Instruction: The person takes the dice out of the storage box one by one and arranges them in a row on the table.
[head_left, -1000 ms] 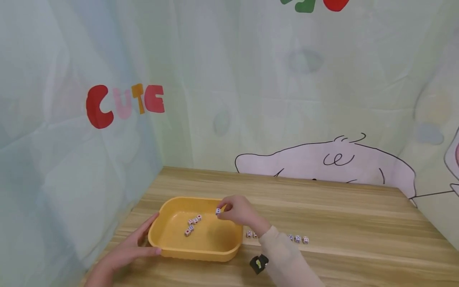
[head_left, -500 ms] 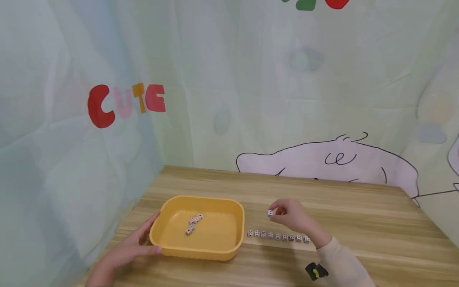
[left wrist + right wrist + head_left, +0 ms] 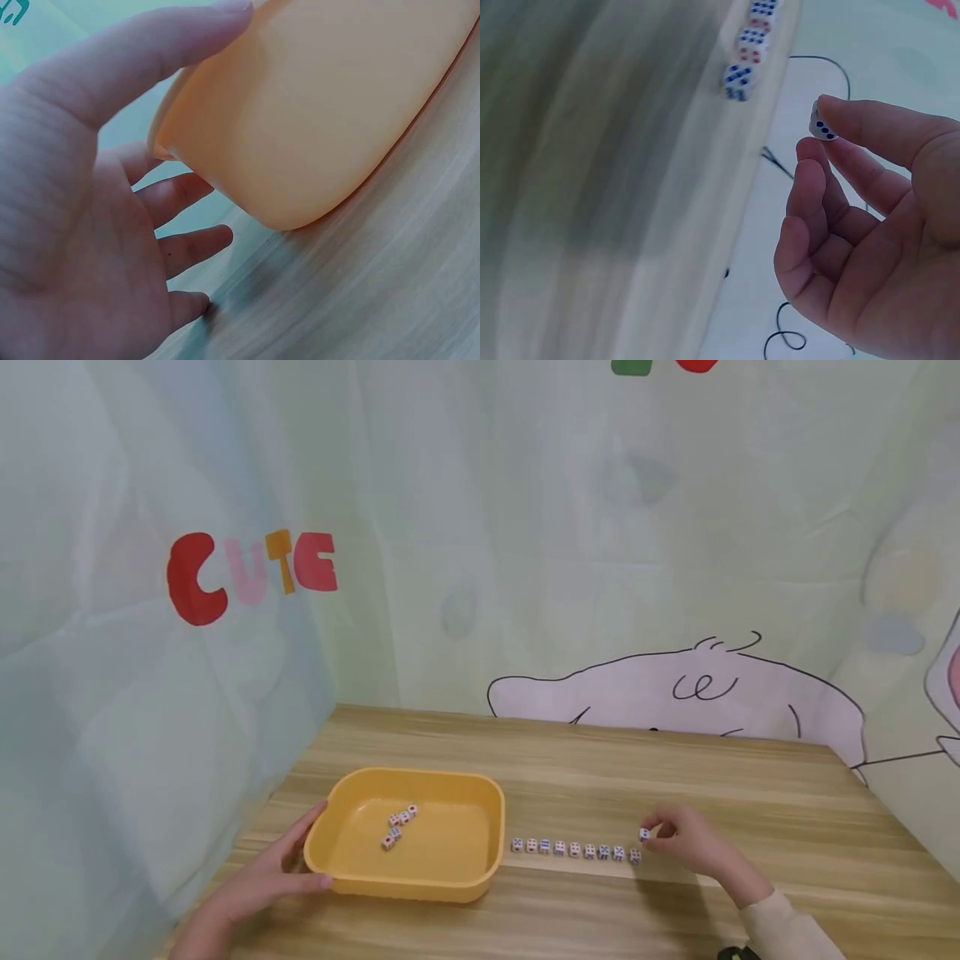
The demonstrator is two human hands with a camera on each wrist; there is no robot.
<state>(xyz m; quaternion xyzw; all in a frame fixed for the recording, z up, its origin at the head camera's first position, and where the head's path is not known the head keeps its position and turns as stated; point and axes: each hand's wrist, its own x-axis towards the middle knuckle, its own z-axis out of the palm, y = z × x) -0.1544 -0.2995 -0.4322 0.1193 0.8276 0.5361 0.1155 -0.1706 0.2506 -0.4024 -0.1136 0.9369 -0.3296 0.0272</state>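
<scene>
From the head: right hand point(image 3: 690, 843) pinching a die point(image 3: 644, 834) just above the right end of the dice row point(image 3: 573, 849); left hand point(image 3: 258, 885) spread against the yellow tray point(image 3: 457, 887). Left wrist: straight fingers point(image 3: 187, 195) on tray wall. Right wrist: die between thumb and fingertip.

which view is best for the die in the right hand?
Right wrist. The die is close up, pinched at the fingertips of the right hand, with blue pips readable. In the head view it is a tiny white speck at the end of the dice row. Left wrist doesn't show it.
</scene>
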